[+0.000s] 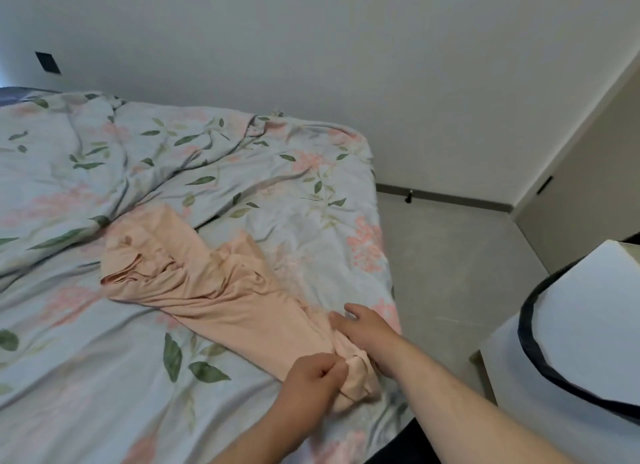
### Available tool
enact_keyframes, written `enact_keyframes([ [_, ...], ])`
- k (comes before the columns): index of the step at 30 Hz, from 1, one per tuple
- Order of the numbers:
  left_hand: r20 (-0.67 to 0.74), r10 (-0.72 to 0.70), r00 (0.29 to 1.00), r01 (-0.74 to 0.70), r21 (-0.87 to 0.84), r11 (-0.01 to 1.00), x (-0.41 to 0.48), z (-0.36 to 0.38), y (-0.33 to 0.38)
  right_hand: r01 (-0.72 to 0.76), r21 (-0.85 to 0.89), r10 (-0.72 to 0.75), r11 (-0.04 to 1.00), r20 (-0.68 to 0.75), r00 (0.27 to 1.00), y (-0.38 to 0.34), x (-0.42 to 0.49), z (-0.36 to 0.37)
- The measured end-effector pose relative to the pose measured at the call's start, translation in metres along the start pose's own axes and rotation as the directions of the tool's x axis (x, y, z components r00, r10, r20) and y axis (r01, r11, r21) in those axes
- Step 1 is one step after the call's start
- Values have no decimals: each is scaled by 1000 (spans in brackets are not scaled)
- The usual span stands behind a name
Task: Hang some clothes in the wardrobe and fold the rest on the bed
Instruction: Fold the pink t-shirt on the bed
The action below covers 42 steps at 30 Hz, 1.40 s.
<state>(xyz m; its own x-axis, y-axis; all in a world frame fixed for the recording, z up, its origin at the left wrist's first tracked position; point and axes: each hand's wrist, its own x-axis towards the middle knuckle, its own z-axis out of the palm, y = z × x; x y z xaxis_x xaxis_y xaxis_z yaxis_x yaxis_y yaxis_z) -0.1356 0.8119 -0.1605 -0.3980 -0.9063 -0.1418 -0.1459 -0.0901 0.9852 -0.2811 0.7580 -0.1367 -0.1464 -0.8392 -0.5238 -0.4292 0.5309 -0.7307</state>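
Left hand (313,377) pinches the bunched near end of the peach garment (207,283), right hand (363,325) rests loose-fingered just beside it, both at lower centre, the garment's long axis running away toward upper left across the floral duvet (86,377).

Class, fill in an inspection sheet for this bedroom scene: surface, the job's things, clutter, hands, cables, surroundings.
Surface: bed under a rumpled floral duvet.
Job's things: peach garment lying bunched lengthwise on the duvet, not yet folded.
Clutter: white bag with dark trim beside the bed on the right.
Hands: left hand pinches the garment's near end; right hand rests on it, fingers relaxed.
Cables: nothing seen.
Surroundings: plain wall with a dark wall plate, pale floor, door stop at the skirting.
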Motion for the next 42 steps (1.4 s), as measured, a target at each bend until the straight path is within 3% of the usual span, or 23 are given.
enact_keyframes([
  [3,300,-56,952,39,65,997,-27,1,1,-42,12,41,999,93,995,5,-9,9],
  [5,480,-147,865,118,90,989,-42,-5,5,-21,-25,25,999,162,986,8,-9,15],
  [7,566,-229,792,183,138,973,-48,-23,13,0,-101,19,995,188,982,9,-9,22],
  [8,534,-253,806,199,158,967,-44,-35,14,11,-131,15,991,196,980,11,-6,26],
  [9,421,-268,866,206,187,960,-36,-50,12,8,-160,23,987,190,982,13,-3,29],
  [11,30,-184,982,167,303,938,-13,-86,6,-15,-246,59,969,173,983,9,-1,29],
  [13,-275,19,961,149,576,804,11,-128,0,-6,-449,110,894,207,972,6,4,22],
  [15,-344,75,936,204,703,681,32,-164,-7,-9,-686,209,728,209,955,-3,8,5],
  [18,-335,-43,941,302,778,551,48,-186,-11,-146,-919,444,365,34,895,-9,13,-22],
  [19,-320,-57,946,302,798,521,49,-185,-12,-178,-940,484,291,-16,875,-8,18,-28],
  [21,-344,-12,939,287,763,580,52,-181,-13,-127,-961,523,244,20,852,-8,28,-35],
  [23,-380,57,923,250,706,663,55,-178,-15,-86,-951,491,298,75,868,-22,29,-27],
  [25,-368,70,927,219,685,694,56,-178,-16,-53,-866,143,497,22,989,-38,34,-10],
  [26,-348,69,935,194,664,722,56,-178,-19,34,-812,-61,583,-2,998,-47,38,4],
  [27,-315,81,946,155,656,739,55,-179,-19,154,-753,-216,640,17,976,-55,39,18],
  [29,-198,185,963,-7,664,748,54,-178,-17,414,-606,-378,679,195,905,-68,43,46],
  [31,-108,324,940,-147,729,668,51,-179,-15,537,-539,-391,648,370,843,-77,49,70],
  [33,-109,390,914,-172,768,617,49,-181,-11,594,-559,-429,579,410,805,-82,55,80],
  [36,-170,198,965,-30,681,732,45,-186,4,578,-473,-500,665,294,815,-81,59,74],
  [37,-161,141,977,10,693,721,46,-190,8,571,-420,-524,705,234,819,-80,60,68],
  [40,-66,-24,998,69,849,524,53,-208,14,559,-345,-574,754,67,816,-81,58,38],
  [42,-58,-27,998,64,921,385,59,-220,12,538,-274,-565,797,-21,825,-81,54,15],
])
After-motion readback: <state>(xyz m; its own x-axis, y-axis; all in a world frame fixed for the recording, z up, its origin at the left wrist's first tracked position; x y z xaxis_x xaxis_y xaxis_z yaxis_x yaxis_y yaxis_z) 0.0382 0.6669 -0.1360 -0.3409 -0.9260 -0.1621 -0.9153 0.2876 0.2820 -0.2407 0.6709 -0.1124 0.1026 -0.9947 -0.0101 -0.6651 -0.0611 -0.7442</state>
